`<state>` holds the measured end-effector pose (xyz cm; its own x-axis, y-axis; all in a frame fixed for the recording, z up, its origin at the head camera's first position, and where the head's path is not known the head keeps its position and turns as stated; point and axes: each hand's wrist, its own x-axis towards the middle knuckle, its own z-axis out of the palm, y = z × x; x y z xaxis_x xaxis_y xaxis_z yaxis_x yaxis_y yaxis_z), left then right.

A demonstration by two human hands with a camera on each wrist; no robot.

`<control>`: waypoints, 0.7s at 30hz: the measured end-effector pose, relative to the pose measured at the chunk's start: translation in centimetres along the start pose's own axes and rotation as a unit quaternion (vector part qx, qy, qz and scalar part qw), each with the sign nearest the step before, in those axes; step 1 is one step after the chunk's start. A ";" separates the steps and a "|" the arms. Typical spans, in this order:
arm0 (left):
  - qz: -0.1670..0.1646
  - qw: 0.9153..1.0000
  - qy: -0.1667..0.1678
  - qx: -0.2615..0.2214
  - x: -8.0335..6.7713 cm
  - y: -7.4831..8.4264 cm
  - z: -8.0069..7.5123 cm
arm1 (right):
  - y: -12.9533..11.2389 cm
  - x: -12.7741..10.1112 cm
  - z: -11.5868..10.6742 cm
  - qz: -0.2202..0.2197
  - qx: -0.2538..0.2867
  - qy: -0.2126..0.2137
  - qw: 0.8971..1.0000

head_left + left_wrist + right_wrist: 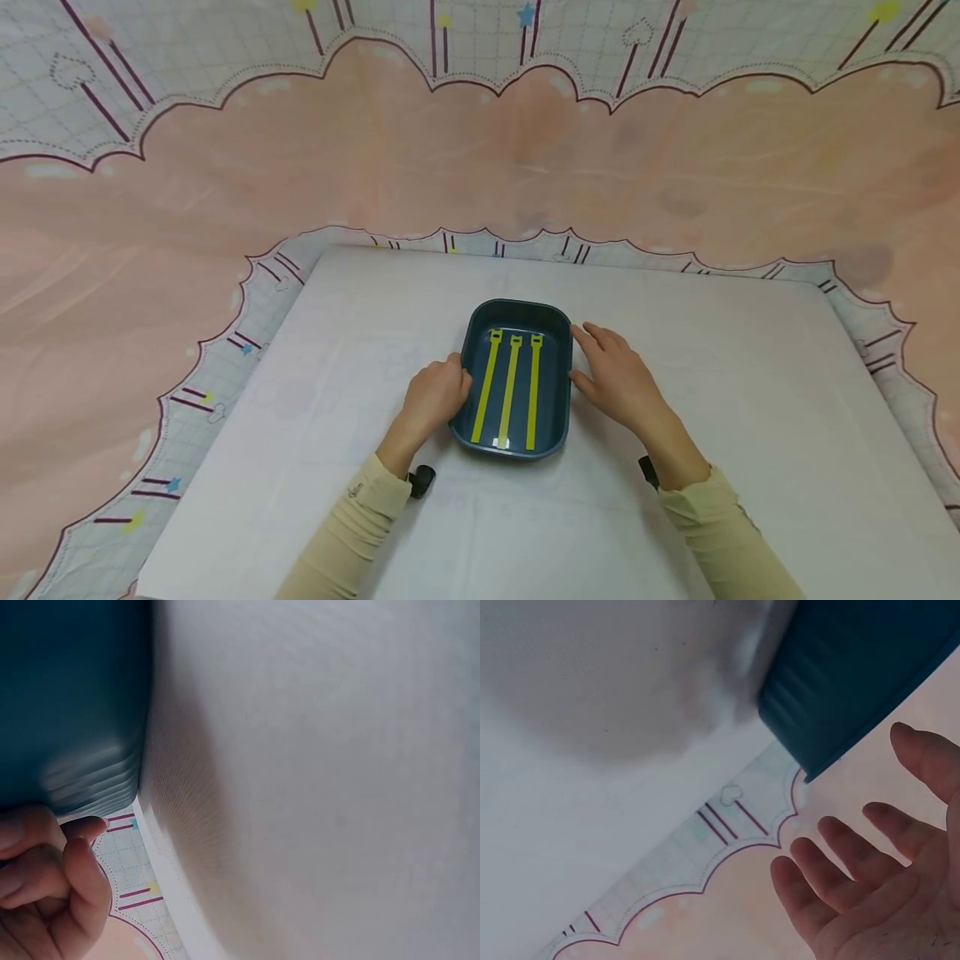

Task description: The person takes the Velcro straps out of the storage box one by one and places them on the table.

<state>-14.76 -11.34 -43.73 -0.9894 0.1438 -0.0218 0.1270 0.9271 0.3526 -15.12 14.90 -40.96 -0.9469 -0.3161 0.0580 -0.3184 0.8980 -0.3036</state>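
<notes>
A dark blue rectangular tray point(555, 400) with rounded corners is on the white table in the head view. Inside it, three yellow cable straps point(512, 387) with slotted heads lie side by side, their heads toward the far end. My left hand point(435, 390) grips the tray's left rim, its fingers curled, as the left wrist view also shows beside the ribbed tray wall point(97, 780). Over at the right rim, my right hand point(618, 379) has its fingers spread and relaxed. In the right wrist view its palm point(885, 900) faces the tray side, with a gap at the fingertips.
The white tabletop point(750, 400) extends around the tray on all sides. Patterned pink and white cloth point(480, 167) surrounds the table's far and side edges. A small black device point(422, 481) sits at the left wrist, and another point(648, 472) at the right.
</notes>
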 end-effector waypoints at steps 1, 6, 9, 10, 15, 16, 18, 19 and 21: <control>0.000 1.000 0.000 0.000 0.0 0.0 0.0 | -0.1 0.1 0.0 -0.004 -0.003 0.000 1.000; -0.004 1.000 -0.002 0.001 0.1 0.0 0.0 | -0.7 0.5 -0.1 -0.030 -0.022 0.006 0.999; -0.006 1.000 -0.002 0.000 0.0 0.0 -0.1 | -1.1 0.9 -0.1 -0.049 -0.038 0.006 0.998; -0.006 1.000 -0.002 0.001 0.0 0.0 -0.1 | -1.2 1.0 -0.1 -0.054 -0.044 0.002 0.998; -0.006 1.000 0.001 0.003 -0.1 0.0 -0.1 | -2.0 1.5 -0.1 -0.081 -0.070 -0.012 0.994; -0.006 1.000 0.000 0.004 -0.1 0.0 -0.1 | -2.1 1.6 -0.1 -0.086 -0.073 -0.015 0.993; -0.008 1.000 -0.002 0.003 -0.1 0.0 0.0 | -2.3 1.7 -0.1 -0.094 -0.078 -0.016 0.992; -0.009 1.000 -0.002 0.002 -0.1 0.0 0.0 | -2.4 1.8 0.0 -0.097 -0.080 -0.018 0.992; -0.011 1.000 -0.003 0.003 -0.1 0.1 0.0 | -2.6 1.9 0.1 -0.103 -0.088 -0.021 0.991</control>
<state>-14.64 -11.30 -43.70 -0.9915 0.1252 -0.0350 0.1055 0.9322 0.3462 -16.08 11.98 -40.13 -0.8592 -0.5080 0.0607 -0.5116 0.8510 -0.1190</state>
